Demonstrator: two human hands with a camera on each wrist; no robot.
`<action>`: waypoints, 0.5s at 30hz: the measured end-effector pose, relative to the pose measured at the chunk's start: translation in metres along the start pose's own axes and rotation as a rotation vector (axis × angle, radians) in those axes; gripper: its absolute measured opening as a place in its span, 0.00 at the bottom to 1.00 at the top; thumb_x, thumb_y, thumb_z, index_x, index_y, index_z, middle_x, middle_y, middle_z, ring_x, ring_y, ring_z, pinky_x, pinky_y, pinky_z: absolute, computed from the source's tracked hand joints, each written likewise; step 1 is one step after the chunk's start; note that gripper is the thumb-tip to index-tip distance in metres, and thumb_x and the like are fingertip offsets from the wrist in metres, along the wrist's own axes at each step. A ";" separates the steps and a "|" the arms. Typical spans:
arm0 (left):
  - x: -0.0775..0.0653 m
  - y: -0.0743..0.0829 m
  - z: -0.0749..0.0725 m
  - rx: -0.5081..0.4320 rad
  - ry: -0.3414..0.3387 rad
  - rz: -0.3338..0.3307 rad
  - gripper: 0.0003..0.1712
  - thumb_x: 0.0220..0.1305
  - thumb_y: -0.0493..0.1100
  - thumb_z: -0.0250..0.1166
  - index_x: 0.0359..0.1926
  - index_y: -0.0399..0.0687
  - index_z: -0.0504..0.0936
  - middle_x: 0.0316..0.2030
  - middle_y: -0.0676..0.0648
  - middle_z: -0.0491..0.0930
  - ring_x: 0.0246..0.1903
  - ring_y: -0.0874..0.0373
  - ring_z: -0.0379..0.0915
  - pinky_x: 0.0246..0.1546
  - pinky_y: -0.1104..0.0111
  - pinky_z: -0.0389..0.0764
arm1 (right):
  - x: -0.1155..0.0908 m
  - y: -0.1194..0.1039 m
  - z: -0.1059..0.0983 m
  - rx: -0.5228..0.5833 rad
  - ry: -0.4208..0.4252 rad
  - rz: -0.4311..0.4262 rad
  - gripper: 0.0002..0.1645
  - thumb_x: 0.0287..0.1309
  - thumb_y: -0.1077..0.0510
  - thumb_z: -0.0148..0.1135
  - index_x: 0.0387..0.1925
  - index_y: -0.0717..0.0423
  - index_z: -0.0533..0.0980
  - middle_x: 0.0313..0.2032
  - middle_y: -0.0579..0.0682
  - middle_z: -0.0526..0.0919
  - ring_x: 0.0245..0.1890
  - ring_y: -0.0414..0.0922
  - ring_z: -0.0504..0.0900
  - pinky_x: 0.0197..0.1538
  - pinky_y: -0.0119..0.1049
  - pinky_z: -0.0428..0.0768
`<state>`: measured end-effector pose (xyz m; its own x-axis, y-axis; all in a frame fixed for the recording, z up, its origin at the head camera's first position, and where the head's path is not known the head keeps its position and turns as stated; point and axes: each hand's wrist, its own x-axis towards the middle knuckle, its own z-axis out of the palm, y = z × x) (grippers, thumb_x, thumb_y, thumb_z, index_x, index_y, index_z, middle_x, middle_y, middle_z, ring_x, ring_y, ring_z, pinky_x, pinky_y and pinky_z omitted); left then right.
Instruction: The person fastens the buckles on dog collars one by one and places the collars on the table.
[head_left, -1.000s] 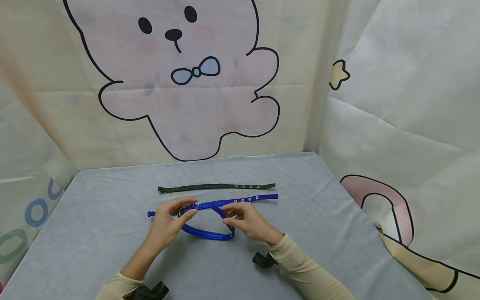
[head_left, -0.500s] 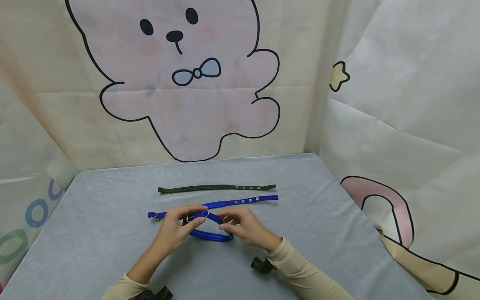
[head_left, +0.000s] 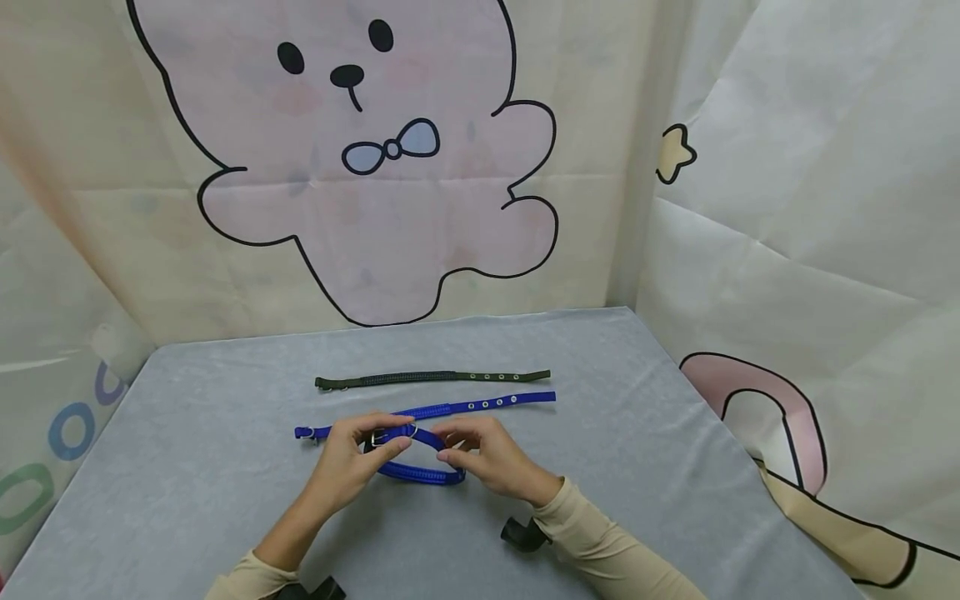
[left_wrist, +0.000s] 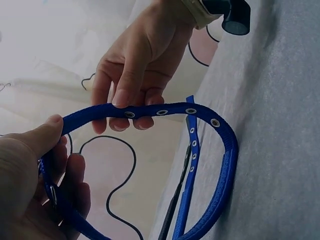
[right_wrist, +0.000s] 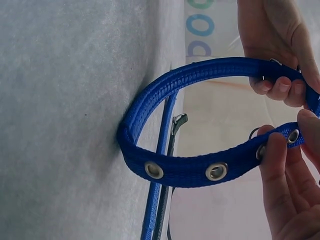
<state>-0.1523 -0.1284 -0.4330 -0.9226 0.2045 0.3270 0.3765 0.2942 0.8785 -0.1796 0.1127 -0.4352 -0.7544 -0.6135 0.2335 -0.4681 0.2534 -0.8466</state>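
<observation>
A blue pet collar (head_left: 422, 475) is bent into a loop between the two hands. My left hand (head_left: 352, 458) pinches its buckle end, where a metal buckle (head_left: 379, 437) and a ring show. My right hand (head_left: 491, 458) pinches the eyelet end of the strap between thumb and fingers; several metal eyelets (right_wrist: 216, 171) line it in the right wrist view. The padded part of the loop hangs low, right by the tabletop. In the left wrist view the strap (left_wrist: 92, 114) reaches from the right fingers to the left thumb.
A second blue collar (head_left: 495, 403) lies flat just behind the hands, stretched left to right. Beyond it lies a dark green collar (head_left: 412, 377), nearly parallel. A grey cloth covers the table (head_left: 187, 467), and printed fabric walls (head_left: 585, 233) stand around it.
Since a second ago my left hand has moved right and slightly down with the buckle, nearer my right hand. In the last half second both hands have stayed nearly still.
</observation>
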 end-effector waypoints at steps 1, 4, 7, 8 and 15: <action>0.000 0.000 0.000 -0.003 -0.004 0.001 0.12 0.65 0.41 0.70 0.49 0.49 0.89 0.38 0.49 0.87 0.28 0.65 0.70 0.29 0.72 0.73 | 0.000 0.000 0.000 0.002 0.001 -0.005 0.18 0.66 0.62 0.65 0.56 0.61 0.81 0.52 0.59 0.86 0.46 0.45 0.87 0.45 0.30 0.84; 0.000 -0.002 -0.001 -0.020 -0.034 0.001 0.12 0.65 0.42 0.70 0.49 0.49 0.89 0.41 0.47 0.88 0.32 0.66 0.74 0.31 0.72 0.76 | 0.000 -0.001 0.001 0.004 0.003 -0.014 0.18 0.66 0.62 0.65 0.56 0.61 0.81 0.52 0.59 0.86 0.46 0.45 0.87 0.45 0.30 0.85; 0.000 -0.002 0.000 -0.031 -0.065 -0.002 0.12 0.66 0.42 0.69 0.50 0.49 0.89 0.45 0.46 0.88 0.35 0.67 0.77 0.34 0.71 0.79 | 0.000 -0.001 0.001 0.001 0.003 -0.019 0.18 0.66 0.62 0.65 0.56 0.60 0.81 0.52 0.59 0.86 0.46 0.45 0.87 0.45 0.31 0.85; 0.000 -0.002 0.000 -0.034 -0.074 -0.003 0.13 0.66 0.42 0.69 0.50 0.48 0.88 0.46 0.45 0.88 0.35 0.67 0.77 0.34 0.71 0.79 | 0.000 -0.001 0.001 -0.002 0.003 -0.020 0.18 0.66 0.62 0.65 0.56 0.60 0.81 0.52 0.58 0.86 0.46 0.45 0.87 0.45 0.31 0.85; 0.000 0.000 0.006 -0.022 -0.027 -0.005 0.15 0.64 0.41 0.71 0.51 0.47 0.85 0.41 0.46 0.89 0.34 0.68 0.77 0.32 0.72 0.78 | -0.001 -0.003 0.005 0.018 0.020 -0.011 0.17 0.67 0.61 0.65 0.56 0.59 0.81 0.52 0.58 0.86 0.46 0.44 0.87 0.45 0.32 0.85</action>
<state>-0.1514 -0.1226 -0.4351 -0.9217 0.2288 0.3133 0.3699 0.2746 0.8875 -0.1750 0.1092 -0.4347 -0.7584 -0.6011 0.2521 -0.4683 0.2335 -0.8521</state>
